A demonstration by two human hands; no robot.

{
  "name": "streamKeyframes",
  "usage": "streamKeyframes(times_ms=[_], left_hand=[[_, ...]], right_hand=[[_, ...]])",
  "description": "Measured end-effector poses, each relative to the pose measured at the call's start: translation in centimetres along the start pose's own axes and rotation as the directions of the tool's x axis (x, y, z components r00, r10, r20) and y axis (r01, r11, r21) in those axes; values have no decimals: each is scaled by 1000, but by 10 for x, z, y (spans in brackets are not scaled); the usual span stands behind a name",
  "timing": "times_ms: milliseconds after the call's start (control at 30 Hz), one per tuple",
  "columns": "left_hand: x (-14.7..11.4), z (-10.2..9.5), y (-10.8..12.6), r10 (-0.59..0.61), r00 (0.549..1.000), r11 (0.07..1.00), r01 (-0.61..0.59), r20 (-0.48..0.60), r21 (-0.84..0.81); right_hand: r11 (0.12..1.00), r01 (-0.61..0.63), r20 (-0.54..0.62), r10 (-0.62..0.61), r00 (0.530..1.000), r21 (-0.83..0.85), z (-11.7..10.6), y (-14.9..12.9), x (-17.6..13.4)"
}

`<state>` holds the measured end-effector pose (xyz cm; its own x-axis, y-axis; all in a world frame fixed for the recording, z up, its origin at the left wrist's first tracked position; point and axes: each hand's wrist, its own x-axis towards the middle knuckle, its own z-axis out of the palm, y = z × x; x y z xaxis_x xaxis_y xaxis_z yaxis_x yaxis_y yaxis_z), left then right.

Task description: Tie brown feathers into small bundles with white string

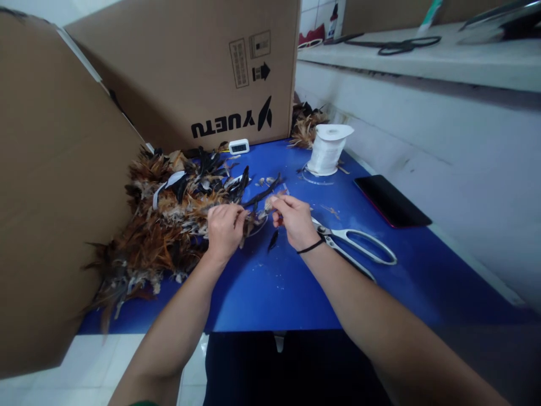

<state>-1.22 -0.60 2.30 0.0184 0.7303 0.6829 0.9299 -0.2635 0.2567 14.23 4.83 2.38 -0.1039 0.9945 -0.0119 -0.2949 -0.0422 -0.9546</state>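
Two boxes stand at the worktop (262, 299): one at the left (63, 169), one at the back (169, 73), the latter with its print upside down. One blue worktop carries nearly everything; one shelf (473, 62) runs along the wall at the right, with one dark pair of shears (393, 46) on it.

Feathers make two heaps: a big heap (169, 237), brown and black, at the left, against the left box, and a small heap (307, 127) beside the back box's right edge. One tablet (393, 200) lies dark-screened near the wall. One pair of scissors (359, 245) lies partly under the right forearm. One white spool (327, 151) stands upright before the small heap.

Two hands work at the big heap's right edge. The right hand (293, 217) has its grip pinched on one pale tuft (269, 205); the left hand (225, 228) is curled against the feathers, and whether its grip holds any I cannot tell.

One gadget (239, 146) sits by the back box. One black band (311, 247) circles the right wrist. One small black feather (273, 241) lies below the right hand.
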Motion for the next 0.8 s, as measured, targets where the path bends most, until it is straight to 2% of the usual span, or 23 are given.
streamKeyframes(times_ms=[200, 300, 367, 433, 533, 600, 667, 800], left_hand=[[0, 0, 4, -54, 998, 994, 50, -44, -94], [0, -1, 7, -143, 990, 958, 137, -7, -251], [1, 1, 8, -196, 978, 906, 207, 69, -370], [0, 6, 10, -226, 954, 840, 294, 198, -456], [-3, 15, 10, -230, 878, 720, 443, 420, -534], [-6, 20, 10, -225, 826, 654, 521, 517, -549], [-9, 23, 8, -234, 802, 620, 559, 549, -551], [-11, 27, 6, -259, 808, 596, 565, 530, -570]], right_hand=[[1000, 6, -18, -5, 1000, 23, -3, -2, 4], [999, 10, -1, -10, 1000, 35, -3, -2, 4], [999, 8, 21, -8, 1000, 40, -3, -2, 3], [999, -2, 54, 0, 999, 36, -2, -1, 2], [1000, -12, 102, 11, 995, 15, -1, 0, -1], [1000, -13, 122, 12, 992, 6, 0, 2, -1], [1000, -16, 123, 14, 992, 9, 0, 2, -1], [999, -19, 62, 17, 998, 36, -1, 0, 1]])
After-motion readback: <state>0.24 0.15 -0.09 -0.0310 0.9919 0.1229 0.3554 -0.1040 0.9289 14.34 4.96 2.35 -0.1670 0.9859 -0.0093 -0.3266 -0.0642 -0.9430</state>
